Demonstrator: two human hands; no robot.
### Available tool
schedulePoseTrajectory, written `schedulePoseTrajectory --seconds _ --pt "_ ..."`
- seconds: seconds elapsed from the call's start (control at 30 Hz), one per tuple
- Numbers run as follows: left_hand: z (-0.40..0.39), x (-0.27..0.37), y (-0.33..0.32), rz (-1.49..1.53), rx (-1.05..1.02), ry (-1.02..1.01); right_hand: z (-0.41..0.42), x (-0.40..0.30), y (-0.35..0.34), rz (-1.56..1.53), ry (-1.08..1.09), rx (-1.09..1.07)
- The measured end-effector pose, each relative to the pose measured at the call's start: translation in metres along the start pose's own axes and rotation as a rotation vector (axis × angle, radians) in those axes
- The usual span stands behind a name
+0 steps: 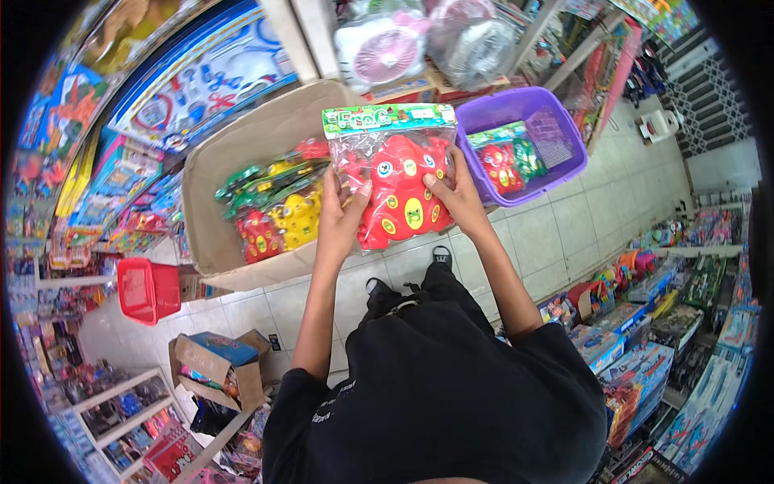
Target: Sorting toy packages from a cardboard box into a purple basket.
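Between my two hands is a clear plastic bag with a red toy frog (408, 187) in it, under a green printed header card. My left hand (341, 209) grips the bag's left side, thumb on the front. On the right side, my right hand (458, 192) holds it the same way. Behind and to the left stands a large open cardboard box (227, 142) with several bagged frogs; a yellow one (300, 218) and a red one (259, 236) show. At the right, a purple plastic basket (565, 136) contains bagged red (500, 166) and green frogs (528, 158).
Beyond the boxes are a wrapped pink-and-white fan (387, 57) and shelves of packaged toys. A red plastic basket (148, 290) stands at the left. An open carton (221, 369) is at the lower left on the tiled floor. More boxed toys (641, 375) line the right side.
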State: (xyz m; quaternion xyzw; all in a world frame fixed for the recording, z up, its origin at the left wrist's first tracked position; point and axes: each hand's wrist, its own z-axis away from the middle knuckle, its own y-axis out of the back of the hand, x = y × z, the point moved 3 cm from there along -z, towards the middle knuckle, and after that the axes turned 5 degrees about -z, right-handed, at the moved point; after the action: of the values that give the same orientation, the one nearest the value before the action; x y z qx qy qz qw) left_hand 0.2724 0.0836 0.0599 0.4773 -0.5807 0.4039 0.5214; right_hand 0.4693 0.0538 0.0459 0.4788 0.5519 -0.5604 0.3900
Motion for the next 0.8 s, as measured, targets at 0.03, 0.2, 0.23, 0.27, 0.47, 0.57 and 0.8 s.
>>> schedulePoseTrajectory --seconds 0.03,0.2,0.23,0.27,0.47,0.57,0.8 --pt "-0.004 0.003 -0.014 0.006 -0.021 -0.001 -0.001 0.004 0.019 0.005 0.005 0.021" --pt "-0.022 -0.006 -0.092 -0.067 -0.076 0.042 -0.004 -0.005 0.102 0.086 -0.029 0.087" --pt "-0.027 -0.013 -0.109 -0.142 -0.049 0.042 -0.007 -0.005 0.123 0.145 0.008 0.102" --pt "-0.033 -0.024 -0.126 -0.227 -0.01 -0.03 -0.009 -0.006 0.144 0.146 0.009 0.1" --pt "-0.064 -0.065 -0.238 -0.254 -0.037 -0.023 -0.028 -0.004 0.265 0.351 -0.003 0.154" --pt "-0.079 -0.075 -0.284 -0.202 -0.022 0.087 -0.04 -0.016 0.306 0.533 -0.207 0.09" --pt "-0.11 -0.118 -0.356 -0.292 -0.268 0.164 -0.075 0.03 0.403 0.463 -0.214 0.131"
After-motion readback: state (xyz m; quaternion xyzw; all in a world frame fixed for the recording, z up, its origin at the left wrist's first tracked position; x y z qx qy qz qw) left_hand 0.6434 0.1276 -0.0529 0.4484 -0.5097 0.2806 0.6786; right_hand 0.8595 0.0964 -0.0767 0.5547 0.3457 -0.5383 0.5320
